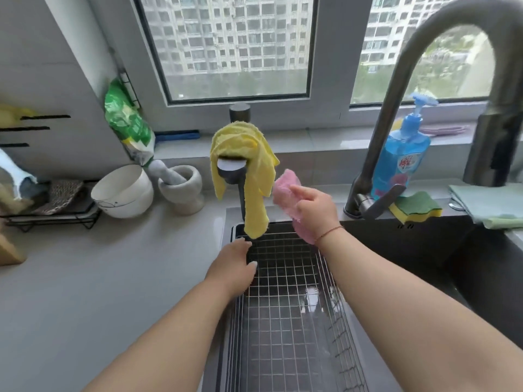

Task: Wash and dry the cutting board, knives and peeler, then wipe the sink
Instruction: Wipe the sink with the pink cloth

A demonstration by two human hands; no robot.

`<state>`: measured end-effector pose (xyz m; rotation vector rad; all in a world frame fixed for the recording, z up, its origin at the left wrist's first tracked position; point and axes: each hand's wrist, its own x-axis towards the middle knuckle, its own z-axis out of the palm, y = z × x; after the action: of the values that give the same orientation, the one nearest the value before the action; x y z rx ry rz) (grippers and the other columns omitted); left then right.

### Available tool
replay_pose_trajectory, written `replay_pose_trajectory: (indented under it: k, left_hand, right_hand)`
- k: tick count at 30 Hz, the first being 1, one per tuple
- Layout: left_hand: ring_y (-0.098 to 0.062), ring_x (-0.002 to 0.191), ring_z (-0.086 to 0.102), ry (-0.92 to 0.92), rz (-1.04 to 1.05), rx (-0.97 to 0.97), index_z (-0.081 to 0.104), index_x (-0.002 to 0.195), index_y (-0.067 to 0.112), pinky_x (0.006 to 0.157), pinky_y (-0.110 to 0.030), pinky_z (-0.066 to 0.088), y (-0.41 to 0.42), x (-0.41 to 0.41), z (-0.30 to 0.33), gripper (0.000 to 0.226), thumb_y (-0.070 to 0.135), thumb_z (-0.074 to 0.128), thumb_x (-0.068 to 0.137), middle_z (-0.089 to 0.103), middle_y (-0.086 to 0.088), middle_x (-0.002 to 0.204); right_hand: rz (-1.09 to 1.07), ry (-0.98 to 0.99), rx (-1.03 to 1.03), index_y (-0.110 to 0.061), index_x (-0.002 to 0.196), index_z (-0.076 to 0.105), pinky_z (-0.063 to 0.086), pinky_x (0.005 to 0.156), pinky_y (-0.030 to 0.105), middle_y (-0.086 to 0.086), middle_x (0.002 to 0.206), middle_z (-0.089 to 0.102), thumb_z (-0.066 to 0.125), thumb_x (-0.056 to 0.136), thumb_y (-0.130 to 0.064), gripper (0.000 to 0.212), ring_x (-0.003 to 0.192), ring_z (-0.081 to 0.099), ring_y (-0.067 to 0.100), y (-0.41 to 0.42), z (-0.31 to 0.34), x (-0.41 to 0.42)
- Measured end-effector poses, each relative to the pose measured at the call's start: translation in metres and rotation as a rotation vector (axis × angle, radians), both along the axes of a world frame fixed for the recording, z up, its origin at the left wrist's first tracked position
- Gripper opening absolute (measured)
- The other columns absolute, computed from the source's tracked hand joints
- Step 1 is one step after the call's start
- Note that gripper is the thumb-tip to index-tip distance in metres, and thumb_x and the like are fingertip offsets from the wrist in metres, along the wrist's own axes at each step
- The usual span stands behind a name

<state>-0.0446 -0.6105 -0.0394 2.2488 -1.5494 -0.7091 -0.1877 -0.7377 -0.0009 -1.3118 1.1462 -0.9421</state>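
My right hand [314,209] grips a pink cloth [285,185] above the back of the dark sink [424,244], its index finger stretched out towards a yellow cloth [249,171]. That yellow cloth hangs draped over a small dark tap. My left hand [235,267] rests with straight fingers on the left rim of a wire rack [288,306] that sits in the sink. No cutting board, knives or peeler show here.
A tall curved tap [424,80] stands at the right, with a blue soap bottle [402,159] and a yellow-green sponge [416,207] behind it. A folded pale green cloth [489,205] lies far right. A white bowl [121,190] and a stone mortar [184,188] stand on the left counter [99,278].
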Motion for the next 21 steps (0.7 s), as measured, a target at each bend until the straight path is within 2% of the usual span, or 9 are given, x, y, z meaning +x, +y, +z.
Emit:
replay_pose_trajectory:
  k: [2, 5, 7, 9, 10, 12, 15, 17, 21]
  left_hand:
    - [-0.024, 0.123, 0.051, -0.023, -0.018, -0.011, 0.044, 0.137, 0.019, 0.096, -0.031, 0.041, -0.02, -0.001, -0.004, 0.044, 0.024, 0.052, 0.094, 0.05, -0.002, 0.135]
    - [-0.026, 0.118, 0.053, -0.024, -0.034, 0.007, 0.039, 0.142, 0.022, 0.091, -0.028, 0.041, -0.047, -0.006, -0.016, 0.049, 0.027, 0.05, 0.095, 0.048, -0.005, 0.136]
    - [-0.023, 0.102, 0.056, 0.01, -0.013, 0.021, 0.037, 0.143, 0.026, 0.078, -0.022, 0.041, -0.057, -0.006, -0.025, 0.049, 0.024, 0.047, 0.095, 0.052, -0.003, 0.123]
    - [-0.018, 0.09, 0.052, 0.042, 0.023, 0.047, 0.035, 0.143, 0.028, 0.071, -0.021, 0.037, -0.067, -0.003, -0.038, 0.051, 0.023, 0.045, 0.093, 0.053, 0.0, 0.115]
    - [-0.019, 0.094, 0.053, 0.039, 0.035, 0.066, 0.035, 0.143, 0.028, 0.074, -0.022, 0.037, -0.07, -0.001, -0.043, 0.052, 0.026, 0.044, 0.092, 0.055, -0.001, 0.12]
    - [-0.021, 0.117, 0.052, -0.021, 0.02, 0.081, 0.031, 0.142, 0.032, 0.09, -0.024, 0.041, -0.076, 0.003, -0.055, 0.061, 0.033, 0.043, 0.083, 0.05, -0.002, 0.138]
    - [-0.023, 0.132, 0.043, -0.077, -0.018, 0.074, 0.016, 0.143, 0.044, 0.108, -0.04, 0.041, -0.084, 0.004, -0.072, 0.075, 0.028, 0.046, 0.076, 0.035, 0.001, 0.152]
    - [-0.023, 0.133, 0.043, -0.104, -0.012, 0.071, 0.01, 0.144, 0.047, 0.11, -0.04, 0.039, -0.089, 0.005, -0.079, 0.079, 0.031, 0.042, 0.073, 0.032, 0.0, 0.153]
    - [-0.021, 0.141, 0.031, -0.159, 0.001, 0.08, 0.012, 0.151, 0.039, 0.116, -0.039, 0.03, -0.094, 0.006, -0.09, 0.077, 0.031, 0.036, 0.079, 0.018, 0.004, 0.16]
  right_hand:
    - [0.069, 0.183, -0.146, -0.018, 0.119, 0.067, 0.052, 0.092, 0.032, -0.002, 0.112, 0.063, 0.045, 0.08, 0.003, 0.049, 0.102, 0.06, 0.017, -0.02, -0.005, 0.017]
    - [0.333, 0.591, -0.356, -0.02, 0.107, 0.066, 0.046, 0.078, 0.027, -0.002, 0.104, 0.063, 0.048, 0.089, -0.01, 0.027, 0.096, 0.056, 0.02, -0.042, -0.019, 0.042]
    - [0.542, 0.842, -0.474, -0.015, 0.127, 0.052, 0.046, 0.088, 0.034, 0.006, 0.119, 0.06, 0.045, 0.093, -0.01, 0.034, 0.108, 0.055, 0.027, -0.048, -0.033, 0.058]
    - [0.624, 0.995, -0.474, -0.011, 0.139, 0.038, 0.038, 0.102, 0.04, 0.012, 0.132, 0.051, 0.042, 0.094, -0.01, 0.045, 0.125, 0.046, 0.03, -0.049, -0.043, 0.069]
    - [0.623, 1.033, -0.472, -0.011, 0.14, 0.037, 0.033, 0.105, 0.041, 0.013, 0.136, 0.047, 0.041, 0.095, -0.012, 0.045, 0.13, 0.04, 0.03, -0.051, -0.049, 0.07]
    - [0.651, 1.043, -0.48, -0.017, 0.144, 0.035, 0.021, 0.113, 0.045, 0.009, 0.149, 0.036, 0.033, 0.1, -0.025, 0.045, 0.14, 0.025, 0.029, -0.056, -0.057, 0.067]
    - [0.67, 1.046, -0.427, -0.026, 0.152, 0.021, 0.007, 0.12, 0.041, 0.002, 0.16, 0.015, 0.014, 0.1, -0.046, 0.056, 0.148, 0.006, 0.021, -0.065, -0.068, 0.054]
    - [0.595, 1.038, -0.417, -0.028, 0.151, 0.024, 0.006, 0.119, 0.038, 0.002, 0.16, 0.014, 0.012, 0.101, -0.049, 0.056, 0.148, 0.005, 0.018, -0.067, -0.068, 0.043]
    - [0.48, 1.142, -0.449, -0.028, 0.15, 0.022, 0.005, 0.12, 0.039, 0.009, 0.159, 0.017, 0.018, 0.103, -0.035, 0.048, 0.147, 0.013, 0.025, -0.072, -0.064, 0.011]
